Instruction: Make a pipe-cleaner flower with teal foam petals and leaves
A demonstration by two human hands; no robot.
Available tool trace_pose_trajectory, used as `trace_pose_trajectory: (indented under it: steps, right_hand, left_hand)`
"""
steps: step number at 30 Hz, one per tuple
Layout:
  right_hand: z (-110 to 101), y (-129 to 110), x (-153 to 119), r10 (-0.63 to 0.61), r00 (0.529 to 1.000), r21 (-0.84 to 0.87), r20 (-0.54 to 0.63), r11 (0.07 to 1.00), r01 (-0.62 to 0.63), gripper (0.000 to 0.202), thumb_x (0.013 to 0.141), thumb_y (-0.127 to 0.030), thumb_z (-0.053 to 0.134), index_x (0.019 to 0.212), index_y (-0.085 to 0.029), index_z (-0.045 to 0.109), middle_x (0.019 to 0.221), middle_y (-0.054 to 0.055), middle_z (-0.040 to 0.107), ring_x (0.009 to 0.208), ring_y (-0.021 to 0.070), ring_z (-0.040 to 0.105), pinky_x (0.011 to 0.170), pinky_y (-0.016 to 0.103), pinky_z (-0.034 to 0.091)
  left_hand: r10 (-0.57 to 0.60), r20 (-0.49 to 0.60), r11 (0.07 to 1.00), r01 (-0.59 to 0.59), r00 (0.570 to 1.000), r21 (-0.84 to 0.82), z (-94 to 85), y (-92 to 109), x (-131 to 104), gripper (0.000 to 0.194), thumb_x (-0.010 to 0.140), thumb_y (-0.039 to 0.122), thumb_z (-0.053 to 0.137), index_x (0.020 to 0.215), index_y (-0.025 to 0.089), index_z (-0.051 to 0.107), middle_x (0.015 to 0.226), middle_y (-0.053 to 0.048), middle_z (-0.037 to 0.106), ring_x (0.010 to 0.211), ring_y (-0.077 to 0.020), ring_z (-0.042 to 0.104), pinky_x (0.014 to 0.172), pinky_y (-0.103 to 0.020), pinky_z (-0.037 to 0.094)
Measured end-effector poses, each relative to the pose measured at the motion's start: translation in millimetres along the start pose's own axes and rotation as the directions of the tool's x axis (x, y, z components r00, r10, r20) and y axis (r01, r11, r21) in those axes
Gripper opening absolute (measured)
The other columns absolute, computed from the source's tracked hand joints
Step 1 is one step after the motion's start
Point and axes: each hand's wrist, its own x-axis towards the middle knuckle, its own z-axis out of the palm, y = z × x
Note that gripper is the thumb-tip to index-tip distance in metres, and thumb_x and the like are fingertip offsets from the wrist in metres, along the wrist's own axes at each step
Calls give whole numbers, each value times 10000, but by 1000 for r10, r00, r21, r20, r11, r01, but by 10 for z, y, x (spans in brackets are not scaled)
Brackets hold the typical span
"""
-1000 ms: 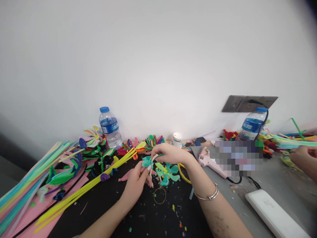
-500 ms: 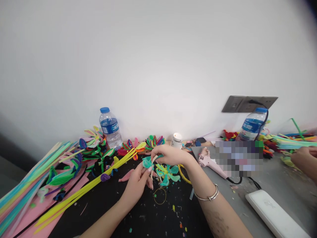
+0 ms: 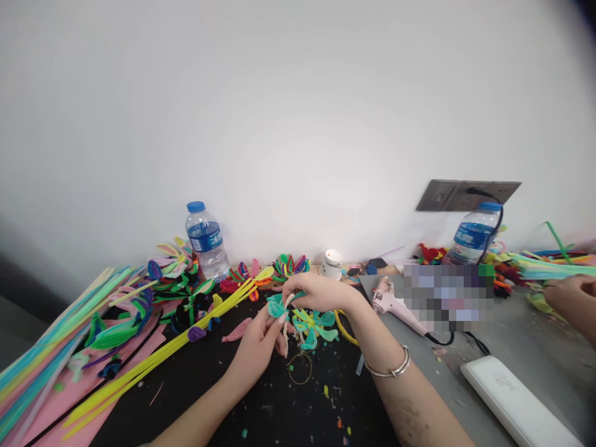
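Note:
In the head view my left hand [image 3: 257, 341] is closed on a teal pipe-cleaner petal piece [image 3: 275, 307], thumb and fingers pinching it. My right hand [image 3: 319, 292] arches over from the right, its fingertips pinching a cream pipe cleaner [image 3: 285, 332] against the same piece. Part of the join is hidden behind the fingers. Just beneath my right hand lies a teal and yellow pipe-cleaner flower [image 3: 313, 329]. A pink petal [image 3: 236, 331] rests left of my left hand, and a thin gold-coloured ring [image 3: 300, 369] lies in front.
Long yellow pipe cleaners [image 3: 153, 360] slant across the left. Water bottles [image 3: 207, 245] stand by the wall, with a paper cup [image 3: 331, 264] between them. A pink glue gun [image 3: 395, 307] and a white box [image 3: 512, 397] lie right. Another person's hand [image 3: 572, 301] shows far right.

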Motion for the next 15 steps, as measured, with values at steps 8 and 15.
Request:
trace_pose_trajectory:
  steps: [8,15]
  right_hand:
    - [20,6,2,-6,1000,-10,-9,1000,6,173,723,-36,528,820,-129,636,837,39,630,756,130,556,660,222,411]
    - [35,10,6,48,999,-14,-23,999,-48,157,704,-45,544,793,-135,637,798,20,639,691,111,550,581,194,376]
  left_hand:
    - [-3,3,1000,3,1000,-5,9,16,-6,256,830,385,472,971,176,424,695,16,601,400,-88,512,444,-229,433]
    - [-3,-12,1000,3,1000,25,-4,-6,-1,249,842,370,454,994,176,419,710,16,597,401,-80,508,437,-217,419]
